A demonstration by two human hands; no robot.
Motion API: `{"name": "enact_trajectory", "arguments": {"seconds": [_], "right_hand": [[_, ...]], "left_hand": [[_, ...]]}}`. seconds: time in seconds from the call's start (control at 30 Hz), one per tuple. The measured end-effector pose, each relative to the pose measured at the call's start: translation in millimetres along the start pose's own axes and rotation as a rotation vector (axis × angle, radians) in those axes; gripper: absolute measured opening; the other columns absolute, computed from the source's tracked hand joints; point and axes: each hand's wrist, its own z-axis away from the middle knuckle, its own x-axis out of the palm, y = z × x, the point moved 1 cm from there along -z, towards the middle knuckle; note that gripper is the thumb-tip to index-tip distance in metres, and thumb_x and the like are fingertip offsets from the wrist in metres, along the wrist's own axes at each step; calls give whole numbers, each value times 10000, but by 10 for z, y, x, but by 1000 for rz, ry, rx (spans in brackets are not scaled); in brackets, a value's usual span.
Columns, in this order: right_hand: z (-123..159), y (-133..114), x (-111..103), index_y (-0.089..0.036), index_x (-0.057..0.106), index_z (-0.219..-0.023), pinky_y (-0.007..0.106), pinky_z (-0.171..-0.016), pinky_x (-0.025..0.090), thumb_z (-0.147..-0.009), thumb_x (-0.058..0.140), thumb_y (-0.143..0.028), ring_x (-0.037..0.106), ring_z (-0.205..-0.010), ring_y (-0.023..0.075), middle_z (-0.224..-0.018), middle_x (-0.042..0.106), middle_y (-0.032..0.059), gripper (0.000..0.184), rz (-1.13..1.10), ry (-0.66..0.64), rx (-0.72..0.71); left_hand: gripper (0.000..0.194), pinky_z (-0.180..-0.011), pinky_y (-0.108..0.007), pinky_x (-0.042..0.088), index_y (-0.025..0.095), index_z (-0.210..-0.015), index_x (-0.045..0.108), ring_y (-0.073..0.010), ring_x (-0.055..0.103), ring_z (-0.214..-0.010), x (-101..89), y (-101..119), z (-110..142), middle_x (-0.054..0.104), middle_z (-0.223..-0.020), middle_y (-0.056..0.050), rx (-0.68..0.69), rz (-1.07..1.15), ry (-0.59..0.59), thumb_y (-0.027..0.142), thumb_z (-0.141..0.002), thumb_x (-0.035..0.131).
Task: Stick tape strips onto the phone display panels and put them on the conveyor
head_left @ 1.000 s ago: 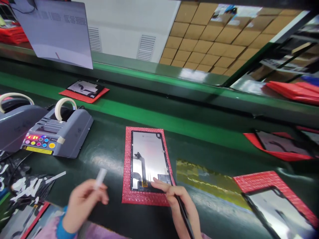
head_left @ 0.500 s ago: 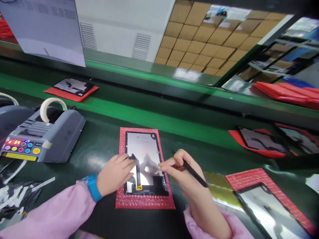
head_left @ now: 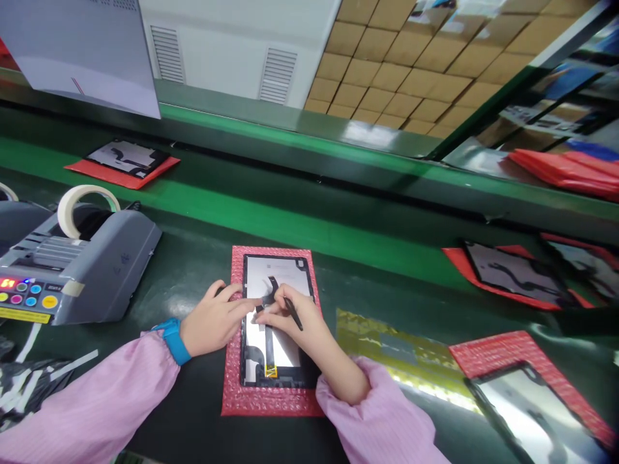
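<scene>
A tablet screen (head_left: 285, 274) lies back side up on a pink bubble-wrap pouch (head_left: 271, 403). A black flex cable (head_left: 269, 345) with a yellow end runs up its back. My left hand (head_left: 213, 319) reaches in from the left, its index finger stretched to the cable's upper part and the others loosely bent. A small dark thing shows by those bent fingers; I cannot tell what it is. My right hand (head_left: 297, 316) holds a slim black pen-like tool (head_left: 293, 314), with thumb and fingertips pinched at the cable beside my left fingertip. What the pinch holds is hidden.
A grey tape dispenser (head_left: 106, 258) with a tape roll stands left, above cut strips (head_left: 29, 386). Other screens on red pouches lie at the back left (head_left: 128, 158), back right (head_left: 512, 270) and front right (head_left: 536, 399). Yellow film (head_left: 396, 348) lies right of my work.
My right hand has moved left from the screen's right edge onto the cable, keeping the black tool. My left hand has shifted slightly left, and the cable's upper end now stands raised.
</scene>
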Motion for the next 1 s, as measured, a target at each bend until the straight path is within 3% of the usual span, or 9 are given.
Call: {"name": "enact_trajectory", "arguments": {"seconds": [0.2, 0.4, 0.63, 0.73, 0.87, 1.0], "right_hand": [[-49, 52, 46, -261, 333, -718, 307, -649, 431, -774, 735, -617, 680, -689, 213, -749, 747, 22, 539, 127, 52, -41], [-45, 96, 68, -265, 328, -727, 306, -643, 437, -829, 682, -603, 687, -694, 218, -763, 757, 24, 500, 225, 120, -77], [-32, 158, 104, -267, 349, -743, 309, -606, 392, -879, 648, -528, 618, -613, 198, -768, 750, 3, 420, 319, 164, -127], [-72, 164, 67, -267, 403, -779, 350, -693, 421, -806, 717, -559, 633, -763, 240, -861, 728, 42, 429, 376, 240, -159], [-184, 153, -13, -259, 417, -872, 421, -811, 448, -581, 855, -610, 600, -961, 305, -1104, 652, 130, 633, 484, 402, -218], [-325, 81, 23, -247, 431, -975, 428, -798, 474, -571, 870, -569, 589, -960, 308, -1058, 605, 101, 678, 621, 491, -187]], "left_hand": [[658, -1024, -478, 342, 208, -1468, 475, -283, 471, -1229, 60, -105, 33, 683, -1204, -89, -58, 137, -37, -1, -849, 398], [544, -1040, -511, 325, 202, -1334, 590, -308, 425, -1246, 83, -151, 52, 639, -1360, -63, 16, 117, -78, -13, -866, 417], [594, -995, -503, 365, 333, -1303, 634, -324, 422, -1193, 20, -158, 65, 539, -1488, 21, 136, -36, -86, -20, -854, 470], [623, -1004, -509, 381, 357, -1298, 642, -323, 421, -1182, 23, -128, 73, 533, -1476, 3, 136, -73, -70, -25, -828, 496], [633, -1004, -526, 400, 375, -1277, 661, -336, 412, -1201, 58, -92, 103, 535, -1378, -94, 100, -86, 24, -31, -809, 531], [607, -1021, -525, 386, 380, -1260, 672, -323, 414, -1185, 98, -82, 142, 552, -1264, -89, 108, -110, 116, -17, -815, 554]]}}
